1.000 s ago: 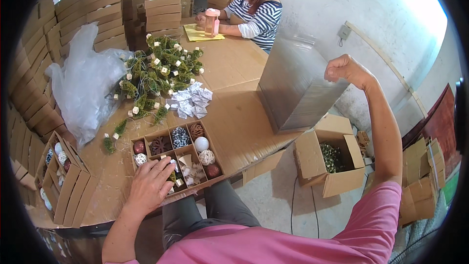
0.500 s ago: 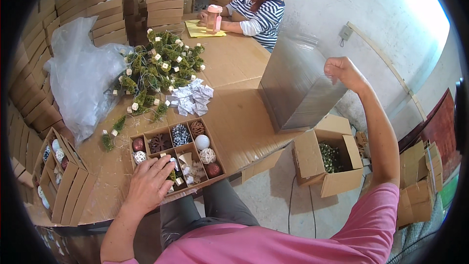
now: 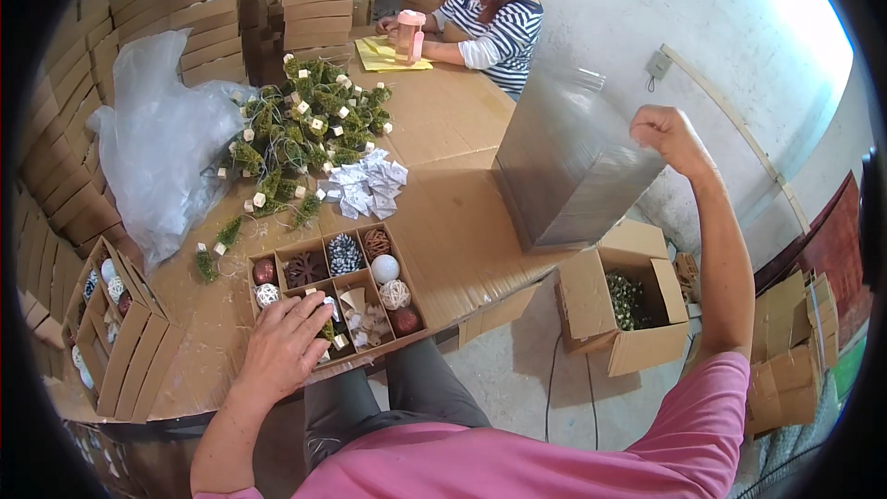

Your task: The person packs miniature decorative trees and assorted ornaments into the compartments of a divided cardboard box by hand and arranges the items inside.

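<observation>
A divided cardboard box [image 3: 403, 268] sits at the table's near edge, its compartments holding dark red balls, a frosted pine cone [image 3: 345, 254], a brown twig ball, a white ball and pale wooden cutouts [image 3: 366, 316]. My left hand [image 3: 282, 342] lies with fingers stretched over its near-left compartments, partly covering small green trees [image 3: 330, 340] with wooden blocks. Raised at the right, my right hand [image 3: 672, 140] is closed beside the upper edge of a tall stack of clear plastic [image 3: 568, 162]. What its fingers hold, if anything, cannot be made out.
Green trees with wooden blocks [image 3: 309, 115] and folded white papers [image 3: 365, 187] lie piled beyond the box. A plastic bag [image 3: 162, 148] and filled boxes [image 3: 115, 333] are at left. An open carton [image 3: 584, 300] stands on the floor. A person [image 3: 494, 23] sits across the table.
My right hand has moved slightly right, away from the plastic stack's edge, still closed. My left hand stays over the box. The whole view has shifted slightly.
</observation>
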Motion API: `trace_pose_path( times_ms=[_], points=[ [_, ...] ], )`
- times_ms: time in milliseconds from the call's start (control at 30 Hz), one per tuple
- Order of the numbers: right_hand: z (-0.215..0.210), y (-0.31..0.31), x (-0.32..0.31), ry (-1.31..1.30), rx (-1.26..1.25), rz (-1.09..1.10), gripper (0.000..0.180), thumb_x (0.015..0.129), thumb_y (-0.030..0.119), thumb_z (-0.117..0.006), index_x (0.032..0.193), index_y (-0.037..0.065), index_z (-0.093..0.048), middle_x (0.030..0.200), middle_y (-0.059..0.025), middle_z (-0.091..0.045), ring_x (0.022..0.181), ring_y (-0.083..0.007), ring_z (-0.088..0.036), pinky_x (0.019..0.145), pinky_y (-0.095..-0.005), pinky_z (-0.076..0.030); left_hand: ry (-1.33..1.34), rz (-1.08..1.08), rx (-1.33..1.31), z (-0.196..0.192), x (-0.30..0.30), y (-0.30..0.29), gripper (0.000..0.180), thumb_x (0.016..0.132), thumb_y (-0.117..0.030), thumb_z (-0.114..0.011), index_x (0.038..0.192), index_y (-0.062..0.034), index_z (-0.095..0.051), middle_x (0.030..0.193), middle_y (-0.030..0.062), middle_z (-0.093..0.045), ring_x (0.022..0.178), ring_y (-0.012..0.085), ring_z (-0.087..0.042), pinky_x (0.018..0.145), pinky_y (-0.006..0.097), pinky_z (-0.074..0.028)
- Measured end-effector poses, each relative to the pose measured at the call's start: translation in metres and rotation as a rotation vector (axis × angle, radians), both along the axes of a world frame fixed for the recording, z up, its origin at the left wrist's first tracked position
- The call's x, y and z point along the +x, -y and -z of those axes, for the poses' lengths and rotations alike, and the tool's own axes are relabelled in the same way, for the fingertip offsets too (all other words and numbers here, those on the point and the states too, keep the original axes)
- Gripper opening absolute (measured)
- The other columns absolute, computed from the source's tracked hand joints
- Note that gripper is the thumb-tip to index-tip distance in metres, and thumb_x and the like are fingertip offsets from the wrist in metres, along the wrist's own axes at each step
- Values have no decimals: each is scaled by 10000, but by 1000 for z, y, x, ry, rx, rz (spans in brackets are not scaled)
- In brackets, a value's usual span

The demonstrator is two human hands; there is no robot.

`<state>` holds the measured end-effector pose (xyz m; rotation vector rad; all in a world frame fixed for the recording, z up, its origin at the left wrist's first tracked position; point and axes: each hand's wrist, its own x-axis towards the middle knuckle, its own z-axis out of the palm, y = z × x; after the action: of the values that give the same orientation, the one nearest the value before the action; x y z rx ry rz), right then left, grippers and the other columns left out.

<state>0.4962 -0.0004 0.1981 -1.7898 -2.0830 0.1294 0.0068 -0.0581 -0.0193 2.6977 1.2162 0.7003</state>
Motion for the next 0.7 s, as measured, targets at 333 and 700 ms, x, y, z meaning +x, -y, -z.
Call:
trace_pose_path(
  times_ms=[333,700],
  points=[
    [-42,2,9,-289,461,-17,169,829,119,-581,686,70,-504,628,33,-468,617,-67,-414,602,-216,-350,-1,5,17,5,-1,-1,443,721,-174,-659,1138,-71,-554,1219,60,-515,1034,273,-489,898,399,-403],
    [-87,19,-65,-956,706,-151,252,938,282,-432,810,72,-485,588,51,-306,499,-56,-297,452,-175,-304,-139,46,4,-11,13,-3,485,790,-243,-580,1220,-45,-476,1299,94,-444,1101,269,-440,930,388,-358]
  ],
)
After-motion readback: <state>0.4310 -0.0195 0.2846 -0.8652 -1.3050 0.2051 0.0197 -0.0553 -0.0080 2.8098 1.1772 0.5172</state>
